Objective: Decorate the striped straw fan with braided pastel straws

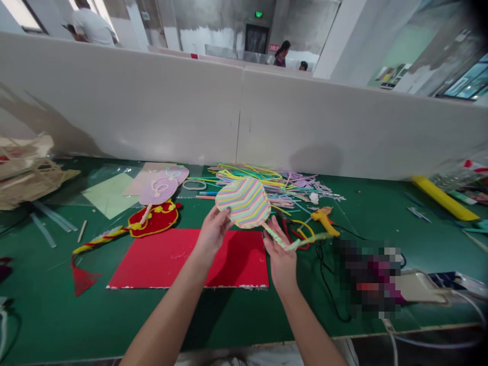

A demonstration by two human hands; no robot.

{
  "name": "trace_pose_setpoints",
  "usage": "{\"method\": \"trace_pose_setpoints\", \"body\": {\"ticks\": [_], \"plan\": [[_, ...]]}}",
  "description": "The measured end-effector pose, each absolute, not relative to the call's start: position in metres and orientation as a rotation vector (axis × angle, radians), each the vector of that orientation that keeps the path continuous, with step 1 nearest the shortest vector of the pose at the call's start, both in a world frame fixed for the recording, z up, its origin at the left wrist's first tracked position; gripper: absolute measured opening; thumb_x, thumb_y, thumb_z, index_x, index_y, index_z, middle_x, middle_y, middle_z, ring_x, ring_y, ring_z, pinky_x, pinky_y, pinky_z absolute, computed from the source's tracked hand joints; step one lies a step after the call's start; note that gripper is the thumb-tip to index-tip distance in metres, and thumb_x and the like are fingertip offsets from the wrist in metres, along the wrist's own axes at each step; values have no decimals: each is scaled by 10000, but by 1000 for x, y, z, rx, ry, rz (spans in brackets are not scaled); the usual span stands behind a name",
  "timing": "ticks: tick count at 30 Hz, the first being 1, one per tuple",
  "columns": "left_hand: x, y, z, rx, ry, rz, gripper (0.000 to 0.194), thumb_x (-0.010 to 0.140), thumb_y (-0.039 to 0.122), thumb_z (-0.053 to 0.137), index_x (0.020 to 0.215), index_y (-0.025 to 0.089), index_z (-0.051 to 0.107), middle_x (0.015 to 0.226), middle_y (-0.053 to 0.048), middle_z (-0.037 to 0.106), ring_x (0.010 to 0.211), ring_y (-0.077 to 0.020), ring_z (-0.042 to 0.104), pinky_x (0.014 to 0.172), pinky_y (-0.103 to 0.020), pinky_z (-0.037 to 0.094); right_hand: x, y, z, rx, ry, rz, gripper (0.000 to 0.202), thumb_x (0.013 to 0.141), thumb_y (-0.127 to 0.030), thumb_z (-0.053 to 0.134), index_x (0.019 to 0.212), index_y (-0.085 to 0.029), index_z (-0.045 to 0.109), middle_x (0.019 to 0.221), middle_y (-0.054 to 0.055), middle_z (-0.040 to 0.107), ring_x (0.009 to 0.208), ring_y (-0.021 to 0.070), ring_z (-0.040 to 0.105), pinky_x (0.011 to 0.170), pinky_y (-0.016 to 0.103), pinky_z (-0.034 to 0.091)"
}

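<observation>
A round hand fan (243, 202) with wavy pastel stripes of fuzzy pipe cleaners is held up between my two hands. My left hand (214, 229) is closed on the fan's left edge, thumb on the front face. My right hand (282, 259) holds the pale green twisted handle, which runs down to the right with its thin end sticking out past the fingers. Below the fan lies a flat red board (160, 262). To its left rest a red fan with yellow trim (152, 222) and a red tassel (84, 280), beside a purple fan piece (160, 188).
Loose pipe cleaners (259, 175) are heaped behind the fan. A yellow glue gun (325, 219) with a black cord lies to the right. Glue sticks (53, 218), paper sheets (110, 194) and a yellow bar (444, 198) are on the green table. A white partition (152, 112) stands behind; people are beyond it.
</observation>
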State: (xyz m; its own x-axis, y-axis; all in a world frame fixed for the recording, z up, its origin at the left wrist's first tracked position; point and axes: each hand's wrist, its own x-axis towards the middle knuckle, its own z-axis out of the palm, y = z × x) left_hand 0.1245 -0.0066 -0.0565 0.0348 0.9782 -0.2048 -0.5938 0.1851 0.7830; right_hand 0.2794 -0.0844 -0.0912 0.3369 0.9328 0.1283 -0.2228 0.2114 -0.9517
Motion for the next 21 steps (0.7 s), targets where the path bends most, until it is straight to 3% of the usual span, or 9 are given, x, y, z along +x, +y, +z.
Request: {"method": "trace_pose_setpoints", "body": {"ticks": [2,6,8,13,18,21], "plan": [[116,1,-54,609,854,1326,323,636,192,685,945,180,594,867,-11,683,643,-89,626,568,-161,506,284,-90,-97,-1020,-856,1179,535,691,-327,663,1197,-253,506,1345,67,414,1191,244,435,988,443,368],[97,10,-47,726,867,1315,319,625,210,698,927,180,599,766,14,680,611,-84,614,570,-166,507,302,-106,-94,-1049,-1149,1839,412,717,-334,645,1096,-177,602,1158,114,589,1068,253,547,955,430,390],[90,12,-42,821,873,1298,336,638,230,693,957,190,595,801,10,682,634,-92,619,579,-174,508,314,-114,-84,-1054,-1274,1993,387,736,-333,625,1080,-155,614,1100,118,622,1021,251,576,916,422,418],[84,13,-32,928,876,1251,411,646,267,690,1034,199,573,902,-17,676,711,-126,636,618,-206,522,349,-118,-52,-1054,-1505,1913,265,784,-339,563,927,-152,687,963,106,672,923,218,607,795,335,479],[87,12,-27,932,848,1189,425,636,274,701,1034,197,574,913,-26,676,739,-144,638,602,-208,522,368,-105,-35,-1176,-1259,1607,273,782,-390,551,820,-154,681,691,72,663,601,135,586,471,215,461],[92,9,-27,958,808,1137,435,648,275,694,1057,196,569,975,-44,666,803,-165,636,615,-207,523,358,-89,-27,-1226,-1089,1464,313,774,-408,554,974,-180,633,870,85,661,607,113,549,397,179,408]]}}
